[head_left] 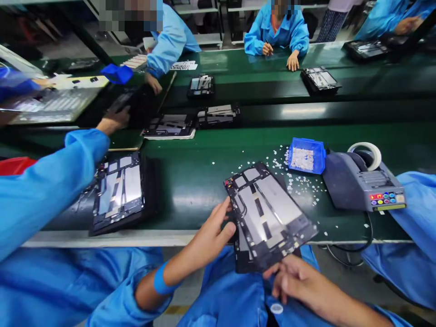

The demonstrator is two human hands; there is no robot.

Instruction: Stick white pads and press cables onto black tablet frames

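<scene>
Both hands gripped an opened tablet chassis [269, 213] at the table [190, 181] edge: left hand [213, 234] on its left side, right hand [294, 279] beneath its near corner. A blue parts bin [306, 156] and tape dispenser [361, 181] stood just beyond.

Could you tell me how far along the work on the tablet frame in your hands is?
Done: nothing on it shows as finished. In hand: the left hand and right hand hold the open tablet frame at the bench edge. Left: another open frame lies on the green belt to the left.
</scene>
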